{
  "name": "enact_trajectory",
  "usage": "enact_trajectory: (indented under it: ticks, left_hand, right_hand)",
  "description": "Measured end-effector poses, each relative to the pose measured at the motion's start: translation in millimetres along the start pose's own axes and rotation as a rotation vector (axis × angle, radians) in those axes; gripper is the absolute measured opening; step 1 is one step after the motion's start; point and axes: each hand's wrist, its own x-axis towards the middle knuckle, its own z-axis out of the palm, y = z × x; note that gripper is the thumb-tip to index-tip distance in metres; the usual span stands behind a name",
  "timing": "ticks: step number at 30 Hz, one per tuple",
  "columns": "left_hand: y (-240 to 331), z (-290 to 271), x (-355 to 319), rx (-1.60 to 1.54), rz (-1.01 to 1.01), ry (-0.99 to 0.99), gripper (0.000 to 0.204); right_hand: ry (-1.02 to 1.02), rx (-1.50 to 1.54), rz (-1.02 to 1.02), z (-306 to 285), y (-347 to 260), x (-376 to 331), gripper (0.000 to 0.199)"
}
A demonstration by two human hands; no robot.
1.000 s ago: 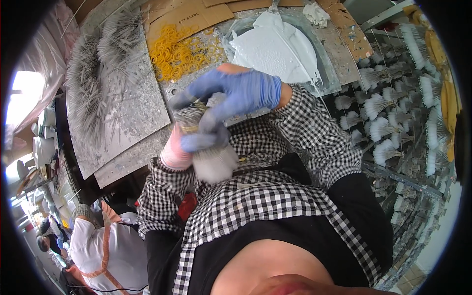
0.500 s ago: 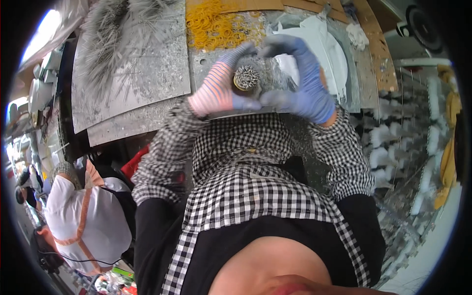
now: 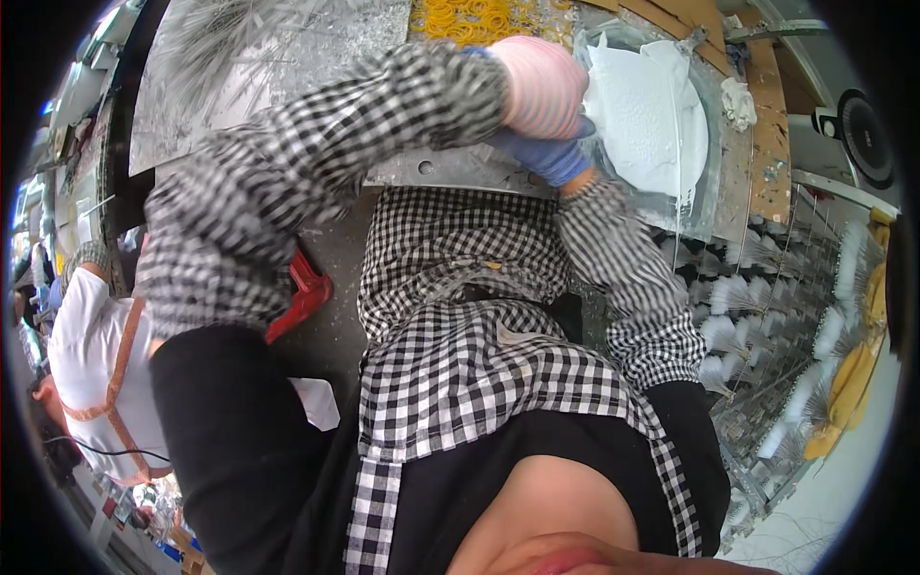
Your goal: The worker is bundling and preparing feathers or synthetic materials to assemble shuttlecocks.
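Bench: metal worktop (image 3: 287, 57), yellow rings (image 3: 470, 14) at 12 o'clock.
Left hand (image 3: 541, 86): pink-striped glove, fingers hidden, cannot tell.
Right hand (image 3: 541, 153): blue glove beneath, grip unclear.
White paste tray (image 3: 661, 115): 1 o'clock, touching hands.

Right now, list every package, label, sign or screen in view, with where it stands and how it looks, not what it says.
No package, label, sign or screen shows plainly.
Nearest to one: flat brown cardboard sheets, top right along the bench, plain.
Round black fan-like device, far right edge, dark face, no display.
White paper scrap, low on the floor at left, blank.
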Motion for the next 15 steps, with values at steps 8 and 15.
enact_trajectory:
  ticks: [8,15]
  left_hand:
    - [-4.5,-10.7,22.0,-0.47,0.074,-0.021,0.041]
    - [-59.9,-34.3,-16.0,-1.3,-0.002,0.016,0.048]
  right_hand:
    - [-0.04,0.359,-0.052,0.7,40.2,19.1,0.088]
    - [0.091,0.72,0.039,-36.0,7.7,-2.9,0.066]
